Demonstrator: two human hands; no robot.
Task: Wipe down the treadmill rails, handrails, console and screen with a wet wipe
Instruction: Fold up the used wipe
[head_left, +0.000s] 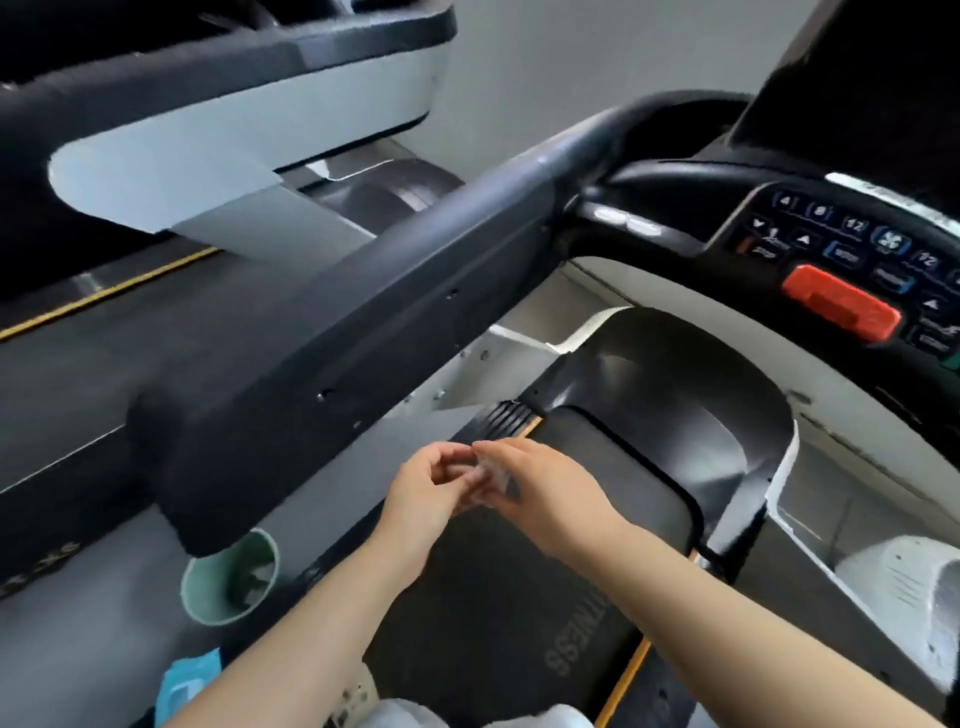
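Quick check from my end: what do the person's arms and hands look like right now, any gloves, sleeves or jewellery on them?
Left hand and right hand are bare: no gloves, no visible rings. Both forearms are uncovered as far as the frame shows, with no sleeves, watch or wristband.

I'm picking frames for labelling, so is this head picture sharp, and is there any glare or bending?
Head view: motion blur smears the console buttons and both hands, left hand and right hand; soft glare on the handrail; wide-angle bending curves the edges.
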